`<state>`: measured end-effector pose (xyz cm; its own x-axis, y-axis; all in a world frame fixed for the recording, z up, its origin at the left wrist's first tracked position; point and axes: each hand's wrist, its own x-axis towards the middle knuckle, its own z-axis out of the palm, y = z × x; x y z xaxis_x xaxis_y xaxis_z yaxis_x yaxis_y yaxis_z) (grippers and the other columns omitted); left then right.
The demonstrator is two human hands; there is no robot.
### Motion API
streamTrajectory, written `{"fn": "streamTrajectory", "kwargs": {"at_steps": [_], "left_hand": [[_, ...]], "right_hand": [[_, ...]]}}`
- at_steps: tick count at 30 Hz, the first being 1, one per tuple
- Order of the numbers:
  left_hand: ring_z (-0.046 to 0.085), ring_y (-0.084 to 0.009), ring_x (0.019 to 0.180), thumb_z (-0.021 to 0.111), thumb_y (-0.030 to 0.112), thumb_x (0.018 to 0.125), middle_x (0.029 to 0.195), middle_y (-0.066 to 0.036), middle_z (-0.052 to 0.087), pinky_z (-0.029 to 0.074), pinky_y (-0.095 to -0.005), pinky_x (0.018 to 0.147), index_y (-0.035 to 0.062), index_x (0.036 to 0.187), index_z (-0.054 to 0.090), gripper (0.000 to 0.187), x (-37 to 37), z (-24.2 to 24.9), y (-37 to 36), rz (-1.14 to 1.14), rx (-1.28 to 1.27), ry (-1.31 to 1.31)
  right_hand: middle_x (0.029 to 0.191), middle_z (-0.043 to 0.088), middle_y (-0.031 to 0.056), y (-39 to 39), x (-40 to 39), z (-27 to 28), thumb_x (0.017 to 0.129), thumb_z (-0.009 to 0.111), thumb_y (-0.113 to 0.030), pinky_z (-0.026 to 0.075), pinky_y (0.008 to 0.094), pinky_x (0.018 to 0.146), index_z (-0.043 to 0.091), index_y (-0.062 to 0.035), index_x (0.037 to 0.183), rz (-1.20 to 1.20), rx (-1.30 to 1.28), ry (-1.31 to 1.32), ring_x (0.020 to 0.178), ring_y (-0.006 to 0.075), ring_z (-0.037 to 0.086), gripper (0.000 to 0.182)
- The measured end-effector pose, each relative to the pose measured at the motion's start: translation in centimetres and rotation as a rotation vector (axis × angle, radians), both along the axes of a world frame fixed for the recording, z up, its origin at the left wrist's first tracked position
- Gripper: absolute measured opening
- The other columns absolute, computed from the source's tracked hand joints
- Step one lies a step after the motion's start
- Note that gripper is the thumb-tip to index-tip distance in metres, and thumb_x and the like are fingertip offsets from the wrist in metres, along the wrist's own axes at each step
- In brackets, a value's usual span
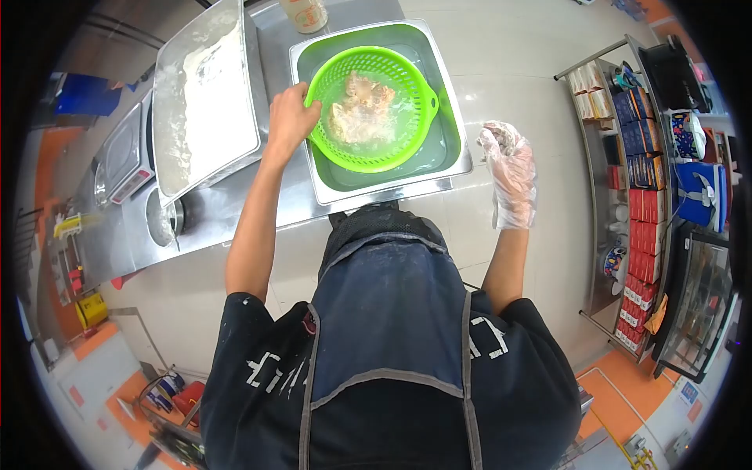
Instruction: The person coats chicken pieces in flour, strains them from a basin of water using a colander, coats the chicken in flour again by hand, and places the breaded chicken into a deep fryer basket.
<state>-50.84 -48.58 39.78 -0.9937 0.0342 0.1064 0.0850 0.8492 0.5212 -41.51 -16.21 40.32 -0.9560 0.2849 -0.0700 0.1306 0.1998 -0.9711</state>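
Note:
My left hand [293, 119] is bare, its fingers closed over the left rim of a bright green plastic colander [427, 117]. The colander sits in cloudy water inside a deep white-rimmed steel pan [458, 157]. Pale, flour-coated pieces that look like raw chicken [362, 110] lie wet in the middle of the colander. My right hand [511, 168] wears a clear plastic glove and is raised to the right of the pan, apart from it. Its fingers are curled in, and whitish coating clings to the glove near the fingertips. I see nothing held in it.
Left of the pan, a large tray [254, 117] holds white flour. Beyond it are a scale [125, 168] and a metal bowl [163, 218]. A container [305, 14] stands behind the pan. A shelf rack [627, 188] with boxes is at the right.

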Motion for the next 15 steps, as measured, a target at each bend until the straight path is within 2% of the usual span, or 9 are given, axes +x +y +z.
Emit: {"fn": "streamTrajectory", "kwargs": {"at_steps": [3,6,12,15], "left_hand": [[0.054,-0.0394,0.065,0.057,0.013,0.067,0.067,-0.023,0.055,0.041,-0.0428,0.061,-0.0049,0.071,0.052,0.019,0.3,-0.9,-0.7,0.061,0.121,0.092],[0.054,-0.0339,0.057,0.056,0.012,0.068,0.062,-0.021,0.054,0.041,-0.0392,0.057,-0.0045,0.069,0.05,0.017,0.8,-1.8,-1.8,0.13,0.245,0.095],[0.045,-0.0175,0.045,0.055,0.01,0.069,0.052,-0.014,0.048,0.039,-0.0327,0.048,-0.0031,0.064,0.046,0.016,3.6,2.6,-0.5,0.213,0.292,0.163],[0.045,-0.0148,0.045,0.055,0.009,0.07,0.052,-0.013,0.049,0.039,-0.0319,0.047,-0.0026,0.064,0.046,0.015,4.3,3.8,-0.3,0.223,0.342,0.197]], "right_hand": [[0.078,0.059,0.0005,0.1,0.0,-0.2,0.078,0.06,-0.007,0.043,0.0187,0.057,0.058,-0.0015,0.092,-0.035,-0.011,0.012,0.066,0.0052,0.053,0.016],[0.076,0.059,0.0009,0.5,-0.2,-0.7,0.078,0.059,-0.007,0.043,0.0189,0.057,0.058,-0.0011,0.092,-0.065,-0.022,0.001,0.064,0.006,0.053,0.015],[0.078,0.059,0.0022,1.6,-0.8,-3.7,0.078,0.058,-0.007,0.044,0.0197,0.06,0.058,-0.0007,0.092,-0.061,-0.019,0.009,0.067,0.0074,0.056,0.015],[0.08,0.059,0.0032,0.8,-0.9,-3.6,0.079,0.057,-0.006,0.045,0.0205,0.062,0.057,-0.0003,0.093,-0.083,-0.008,0.04,0.069,0.0077,0.056,0.016]]}}
